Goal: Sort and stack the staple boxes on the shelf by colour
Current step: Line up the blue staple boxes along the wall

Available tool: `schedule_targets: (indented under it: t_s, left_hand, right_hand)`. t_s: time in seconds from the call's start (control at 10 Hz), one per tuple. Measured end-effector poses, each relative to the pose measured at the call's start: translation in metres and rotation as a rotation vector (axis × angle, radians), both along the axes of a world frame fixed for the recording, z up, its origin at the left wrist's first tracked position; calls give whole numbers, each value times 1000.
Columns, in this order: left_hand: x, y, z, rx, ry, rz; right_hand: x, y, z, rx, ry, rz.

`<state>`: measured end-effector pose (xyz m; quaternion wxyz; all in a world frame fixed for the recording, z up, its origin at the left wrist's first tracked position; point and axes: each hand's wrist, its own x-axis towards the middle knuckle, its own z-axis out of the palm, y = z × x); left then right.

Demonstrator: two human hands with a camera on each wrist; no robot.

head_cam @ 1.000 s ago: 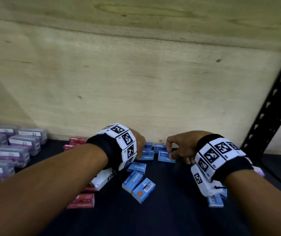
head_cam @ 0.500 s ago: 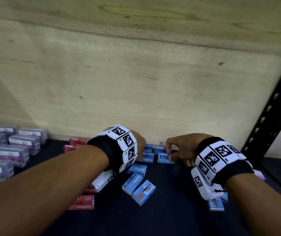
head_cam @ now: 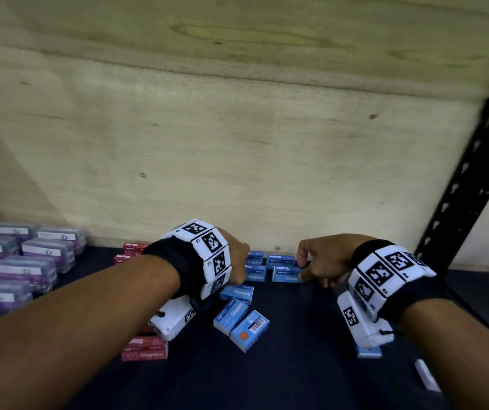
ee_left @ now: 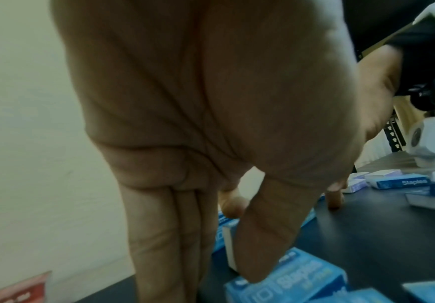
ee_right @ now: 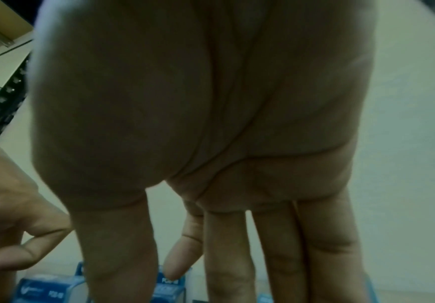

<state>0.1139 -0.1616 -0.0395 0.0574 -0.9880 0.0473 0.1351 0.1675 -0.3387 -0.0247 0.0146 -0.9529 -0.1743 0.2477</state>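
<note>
Blue staple boxes (head_cam: 280,257) stand in short stacked rows against the back wall. My left hand (head_cam: 234,261) is at their left end; in the left wrist view its fingers (ee_left: 175,235) point straight down beside a blue box (ee_left: 228,235), and the thumb rests on another blue box (ee_left: 296,274). My right hand (head_cam: 321,260) is at the right end, thumb and forefinger pinching the front blue box (head_cam: 286,276). The right wrist view shows the forefinger tip (ee_right: 177,264) on that box (ee_right: 171,285). Three loose blue boxes (head_cam: 238,316) lie nearer me.
Red staple boxes lie at the back left (head_cam: 135,247) and under my left forearm (head_cam: 145,349). Purple boxes (head_cam: 24,269) fill the left of the dark shelf (head_cam: 296,365). More blue boxes (head_cam: 369,352) lie under my right wrist. A black perforated post (head_cam: 468,184) rises on the right.
My right hand has slid the front blue box left and back, so it now sits in line with the stacked blue rows. My left hand has stayed at their left end.
</note>
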Motion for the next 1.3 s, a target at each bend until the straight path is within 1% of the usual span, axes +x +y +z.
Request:
schedule_targets:
  t_s: [0.1, 0.2, 0.3, 0.4, 0.5, 0.6, 0.7, 0.9, 1.0, 1.1, 1.2, 1.3]
  left_hand:
    - [-1, 9, 4, 36, 103, -82]
    - [-2, 13, 10, 11, 218, -102]
    - [-4, 12, 12, 47, 248, -135]
    - [-2, 10, 8, 79, 246, -137]
    - [2, 11, 2, 167, 210, -152]
    - [3, 12, -6, 214, 169, -148]
    - [3, 15, -8, 205, 120, -135]
    - [0, 18, -3, 104, 133, -109]
    - [0, 19, -4, 78, 132, -105]
    - [1, 19, -4, 63, 150, -89]
    - [3, 18, -3, 50, 203, -94]
    - [3, 16, -4, 70, 202, -93]
  right_hand:
    - [-7, -9, 4, 39, 7, -24]
    - [-17, -23, 10, 30, -6, -13]
    - [-26, -36, 15, -2, 5, -3]
    - [-34, -48, 17, -81, 5, 4]
    - [-41, -56, 20, -147, 30, 29]
    - [-46, -60, 19, -204, 38, 50]
    - [-50, -59, 15, -239, 42, 68]
    - [-44, -53, 9, -262, 27, 100]
    - [-41, -50, 8, -225, 19, 97]
    - [-37, -47, 3, -109, 11, 96]
    - [-31, -41, -6, 80, 17, 58]
    - [-27, -34, -11, 133, -10, 70]
